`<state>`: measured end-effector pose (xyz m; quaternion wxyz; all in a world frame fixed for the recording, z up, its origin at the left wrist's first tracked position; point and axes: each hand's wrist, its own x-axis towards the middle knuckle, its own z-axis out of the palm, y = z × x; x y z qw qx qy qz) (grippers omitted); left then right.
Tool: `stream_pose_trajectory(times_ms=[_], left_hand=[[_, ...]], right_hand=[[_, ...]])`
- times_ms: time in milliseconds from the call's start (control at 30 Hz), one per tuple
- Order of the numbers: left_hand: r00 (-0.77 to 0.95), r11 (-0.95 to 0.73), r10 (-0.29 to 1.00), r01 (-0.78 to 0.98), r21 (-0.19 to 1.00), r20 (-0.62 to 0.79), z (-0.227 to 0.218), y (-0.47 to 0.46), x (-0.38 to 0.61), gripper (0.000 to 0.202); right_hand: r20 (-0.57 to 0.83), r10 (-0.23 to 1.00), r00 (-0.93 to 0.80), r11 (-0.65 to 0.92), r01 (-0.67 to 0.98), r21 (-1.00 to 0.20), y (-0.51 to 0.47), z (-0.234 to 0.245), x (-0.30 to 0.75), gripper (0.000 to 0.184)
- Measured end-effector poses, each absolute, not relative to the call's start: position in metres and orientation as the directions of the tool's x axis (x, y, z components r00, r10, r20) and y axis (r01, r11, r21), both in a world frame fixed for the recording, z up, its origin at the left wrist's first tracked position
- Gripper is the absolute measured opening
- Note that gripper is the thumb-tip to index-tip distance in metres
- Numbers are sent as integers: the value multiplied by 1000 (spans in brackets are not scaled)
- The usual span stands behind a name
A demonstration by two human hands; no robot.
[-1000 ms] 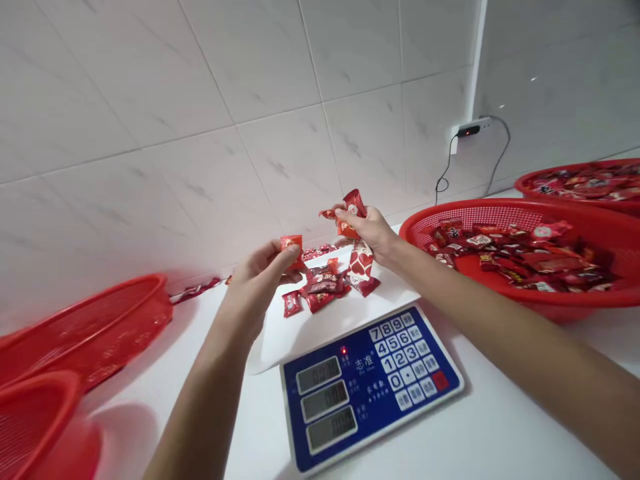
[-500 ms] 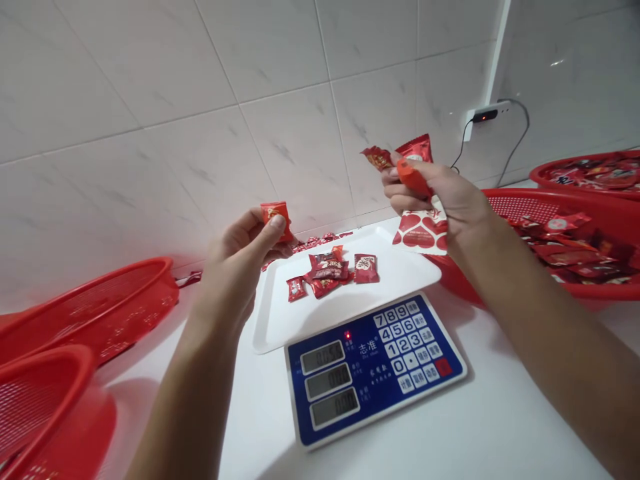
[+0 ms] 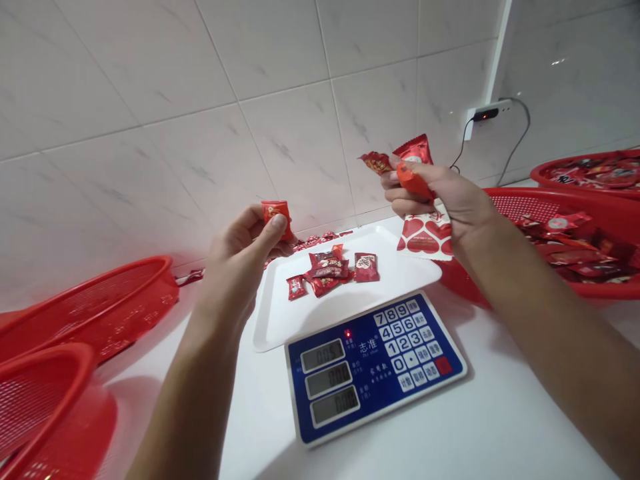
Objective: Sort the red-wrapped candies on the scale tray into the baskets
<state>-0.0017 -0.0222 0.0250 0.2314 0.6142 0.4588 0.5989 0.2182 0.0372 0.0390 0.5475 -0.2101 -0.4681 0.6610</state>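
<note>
My left hand (image 3: 250,243) pinches an orange-red wrapped candy (image 3: 276,212) above the left side of a white tray. Several wrapped candies are in my right hand (image 3: 450,197): a red-and-gold one (image 3: 376,161) at the fingertips, a shiny red one (image 3: 417,148), an orange one (image 3: 413,180) under the thumb, and a white packet with red hearts (image 3: 425,237) hanging below. The white tray (image 3: 285,327) sits on a blue-faced scale (image 3: 370,393) with lit displays. On it lies a small pile of red wrapped candies (image 3: 327,270), with one maroon packet (image 3: 367,267) apart.
Red plastic baskets stand at the left (image 3: 95,303) and near left (image 3: 65,393). To the right a red basket (image 3: 480,280) holds many wrapped sweets, with another basket (image 3: 540,175) behind it. More candies (image 3: 320,240) lie along the tiled wall. A power strip (image 3: 493,113) is fixed there.
The candies on the tray stay where they were, and both hands keep their hold. The heart packet in my right hand has shifted slightly right and down.
</note>
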Motion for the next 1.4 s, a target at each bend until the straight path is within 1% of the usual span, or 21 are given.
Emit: stream_pose_trajectory(times_ms=[100,267,367,467,500,567,667,767,833,900,967,1133,1267,1400], left_hand=[[-97,-504,816,362,784,570,22,-20,-2,9],[-30,-487,814,511,709,581,14,-15,-2,14],[13,-423,856,593,685,517,8,-10,-4,18],[88,-346,906,717,605,414,4,-7,-7,20],[92,-331,910,750,572,405,4,-6,-8,22],[68,-322,896,781,535,440,2,-4,-10,23],[36,-321,884,772,548,467,0,0,-15,25],[21,-327,891,722,609,453,0,1,-17,30],[16,-348,893,658,668,450,4,-3,-14,35],[25,-389,888,573,721,459,8,-10,-8,40],[41,-434,876,501,748,481,14,-18,-1,40],[84,-494,852,452,742,516,20,-28,8,30],[99,-493,857,447,747,506,19,-26,7,29],[106,-490,861,433,756,497,16,-24,8,27]], right_hand=[[212,924,-318,19,-515,-857,38,38,217,29],[257,913,-317,62,-513,-856,40,32,215,28],[273,901,-338,72,-504,-861,41,29,213,25],[279,891,-358,72,-495,-866,42,25,211,21],[285,887,-364,75,-496,-865,43,23,210,19],[287,882,-373,79,-484,-871,43,21,208,15],[236,884,-404,50,-421,-906,42,18,206,10],[180,874,-452,-2,-373,-928,38,16,204,14],[166,868,-468,-18,-363,-931,35,16,203,17],[163,861,-483,-20,-351,-936,33,16,201,15],[174,844,-507,-5,-333,-943,31,16,200,14],[194,823,-534,11,-326,-945,27,16,199,18],[203,804,-559,-7,-351,-937,27,15,199,17],[197,801,-565,-8,-338,-941,30,13,199,19]])
